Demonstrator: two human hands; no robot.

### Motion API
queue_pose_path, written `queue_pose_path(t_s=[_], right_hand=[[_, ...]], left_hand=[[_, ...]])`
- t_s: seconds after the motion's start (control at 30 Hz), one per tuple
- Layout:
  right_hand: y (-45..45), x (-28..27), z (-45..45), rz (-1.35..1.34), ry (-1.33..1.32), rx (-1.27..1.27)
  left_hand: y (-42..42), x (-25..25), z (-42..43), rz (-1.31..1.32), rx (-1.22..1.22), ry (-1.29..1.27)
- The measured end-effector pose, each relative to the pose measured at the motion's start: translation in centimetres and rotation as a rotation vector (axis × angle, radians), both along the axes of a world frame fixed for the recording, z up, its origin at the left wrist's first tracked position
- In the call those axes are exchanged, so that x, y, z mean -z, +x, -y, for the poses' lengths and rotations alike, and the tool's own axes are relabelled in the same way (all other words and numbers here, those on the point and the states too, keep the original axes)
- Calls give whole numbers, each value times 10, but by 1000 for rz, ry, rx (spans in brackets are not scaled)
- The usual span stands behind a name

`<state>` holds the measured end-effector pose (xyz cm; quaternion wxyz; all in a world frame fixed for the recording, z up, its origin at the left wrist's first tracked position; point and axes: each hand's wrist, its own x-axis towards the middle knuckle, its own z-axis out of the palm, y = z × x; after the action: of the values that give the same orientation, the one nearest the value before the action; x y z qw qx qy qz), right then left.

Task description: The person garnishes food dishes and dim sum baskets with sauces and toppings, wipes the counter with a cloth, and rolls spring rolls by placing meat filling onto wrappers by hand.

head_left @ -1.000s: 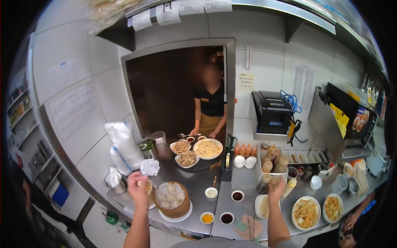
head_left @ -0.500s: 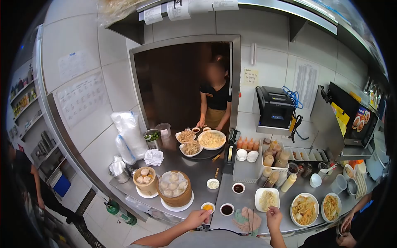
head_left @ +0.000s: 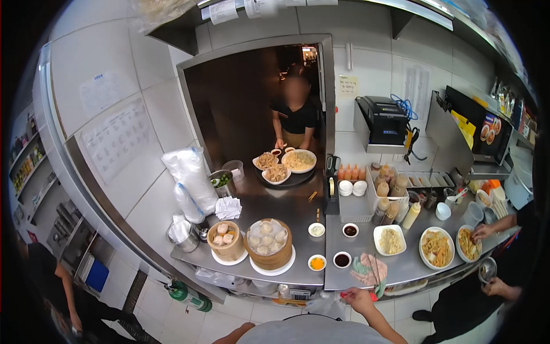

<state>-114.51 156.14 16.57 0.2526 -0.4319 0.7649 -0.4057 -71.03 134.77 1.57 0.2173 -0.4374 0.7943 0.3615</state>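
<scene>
Steel counter [head_left: 299,210], tiled kitchen. Right hand [head_left: 360,299]: at the counter's front edge, fingers curled beside a red item [head_left: 374,296]; grip unclear. Left hand: hidden, state unclear. Cloth [head_left: 364,273]: on counter, near right hand. Dark sauce [head_left: 342,260]: beside cloth. Dumplings [head_left: 267,239]: in steamer [head_left: 271,261], farther left.

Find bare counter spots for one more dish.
Widest: steel counter between the large steamer, black tray and white dip. Smaller: between the dark dips and square bowl. Crowded: left end, with the small steamer, metal pot and plastic bags; right, around the sauce bottles and noodle bowls.
</scene>
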Motion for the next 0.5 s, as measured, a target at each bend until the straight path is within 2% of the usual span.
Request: queue_pose_path(t_s=[0.03, 0.13, 0.17, 0.23, 0.27, 0.3, 0.33, 0.4, 0.43, 0.47, 0.5], right_hand=[[10, 3, -2, -87, 58, -21], [34, 31, 2, 262, 152, -25], [48, 13, 11, 312, 213, -30], [68, -15, 40, 38, 284, -167], [74, -3, 58, 90, 138, -259], [85, 17, 74, 324, 133, -239], [100, 1, 87, 706, 167, -229], [120, 11, 123, 1002, 231, -176], [132, 10, 136, 1077, 253, -153], [140, 9, 150, 1142, 263, -130], [149, 14, 162, 1191, 259, -64]], left_hand=[[24, 3, -1, 17, -68, 11], [92, 1, -10, 67, -267, 1], [108, 1, -7, 72, -318, -20], [131, 3, 7, 36, -398, -128], [134, 3, 18, -13, -424, -214], [139, 8, 29, -80, -462, -299], [129, -3, 44, -171, -512, -373], [92, -31, 82, -405, -642, -467], [91, 9, 124, -525, -643, -633], [64, -24, 140, -676, -844, -332], [49, -53, 150, -766, -839, -206]])
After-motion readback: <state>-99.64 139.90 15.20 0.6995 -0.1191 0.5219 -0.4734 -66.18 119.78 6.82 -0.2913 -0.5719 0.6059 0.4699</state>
